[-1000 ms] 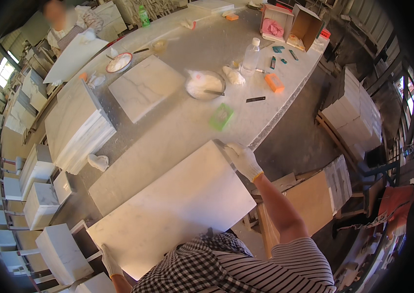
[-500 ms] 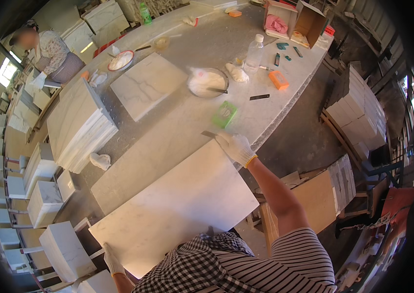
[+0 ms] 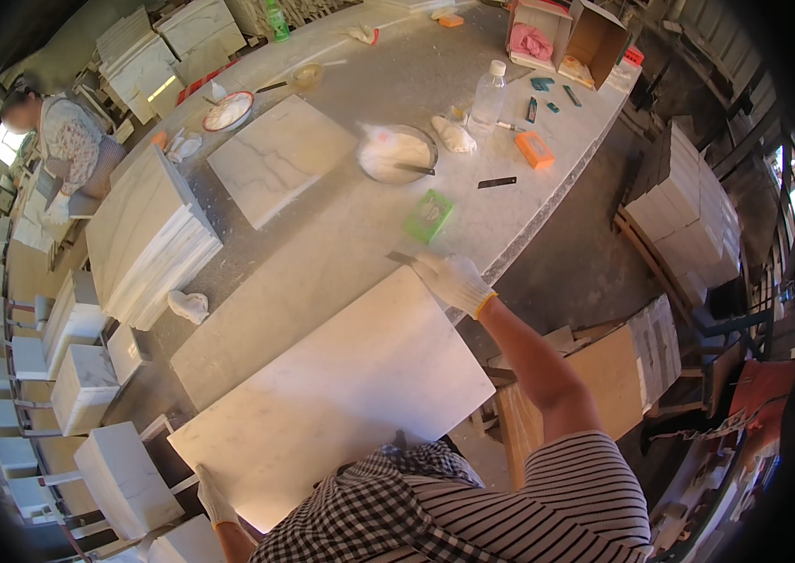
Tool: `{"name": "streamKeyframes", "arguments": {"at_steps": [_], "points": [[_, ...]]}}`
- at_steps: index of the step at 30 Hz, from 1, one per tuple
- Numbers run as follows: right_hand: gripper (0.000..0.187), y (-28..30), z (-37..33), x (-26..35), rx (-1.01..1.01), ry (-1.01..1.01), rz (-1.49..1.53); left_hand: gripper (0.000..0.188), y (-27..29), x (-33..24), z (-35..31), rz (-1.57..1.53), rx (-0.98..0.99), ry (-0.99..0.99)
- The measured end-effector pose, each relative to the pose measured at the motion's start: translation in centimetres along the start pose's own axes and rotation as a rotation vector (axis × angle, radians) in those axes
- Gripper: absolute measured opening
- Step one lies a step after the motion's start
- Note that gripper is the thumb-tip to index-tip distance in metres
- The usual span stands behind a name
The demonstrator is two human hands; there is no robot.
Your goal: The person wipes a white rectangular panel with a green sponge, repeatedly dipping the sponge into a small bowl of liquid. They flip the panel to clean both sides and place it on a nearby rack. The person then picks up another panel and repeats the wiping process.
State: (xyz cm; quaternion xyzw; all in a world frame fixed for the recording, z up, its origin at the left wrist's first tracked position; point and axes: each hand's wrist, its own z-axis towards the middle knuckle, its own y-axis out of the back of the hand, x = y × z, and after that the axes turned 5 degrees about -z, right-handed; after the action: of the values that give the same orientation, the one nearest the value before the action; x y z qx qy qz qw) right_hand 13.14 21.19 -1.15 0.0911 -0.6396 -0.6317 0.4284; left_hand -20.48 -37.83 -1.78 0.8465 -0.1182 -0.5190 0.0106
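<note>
A white, faintly veined marble slab (image 3: 341, 385) lies across the near edge of the table in front of me. My left hand (image 3: 214, 497), in a white knit glove, grips its lower left edge; some of the fingers are hidden. At the slab's far right corner is my gloved right hand (image 3: 455, 283), closed on a small flat scraper blade (image 3: 400, 257) that sticks out to the left. Just beyond that hand sits a green box (image 3: 430, 216). A bowl of white paste (image 3: 397, 155) with a blade in it stands further off.
A second slab (image 3: 280, 159) and a slab stack (image 3: 153, 239) lie at left. Toward the right are a dark blade (image 3: 497, 182), an orange box (image 3: 534, 149), a plastic bottle (image 3: 488, 98) and a crumpled glove (image 3: 454, 134). A co-worker (image 3: 74, 141) stands at far left.
The co-worker at the far left has bent lower and shifted left. My hands, the slab and the blade stay almost in place; the view shifts slightly.
</note>
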Motion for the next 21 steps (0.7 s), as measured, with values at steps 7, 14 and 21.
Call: {"name": "streamKeyframes", "arguments": {"at_steps": [7, 14, 21], "points": [[0.021, 1.1, -1.2, 0.1, 0.042, 0.05, 0.001, 0.07, 0.2, -0.1, 0.0, -0.01, 0.043, -0.011], [0.017, 1.1, -2.7, -0.1, 0.018, 0.08, -0.027, 0.068, -0.5, -0.5, -0.4, -0.016, 0.024, -0.02], [0.016, 1.4, -3.2, -0.8, -0.121, 0.246, -0.062, 0.067, -1.2, -1.0, -1.0, -0.028, 0.058, -0.043]]}}
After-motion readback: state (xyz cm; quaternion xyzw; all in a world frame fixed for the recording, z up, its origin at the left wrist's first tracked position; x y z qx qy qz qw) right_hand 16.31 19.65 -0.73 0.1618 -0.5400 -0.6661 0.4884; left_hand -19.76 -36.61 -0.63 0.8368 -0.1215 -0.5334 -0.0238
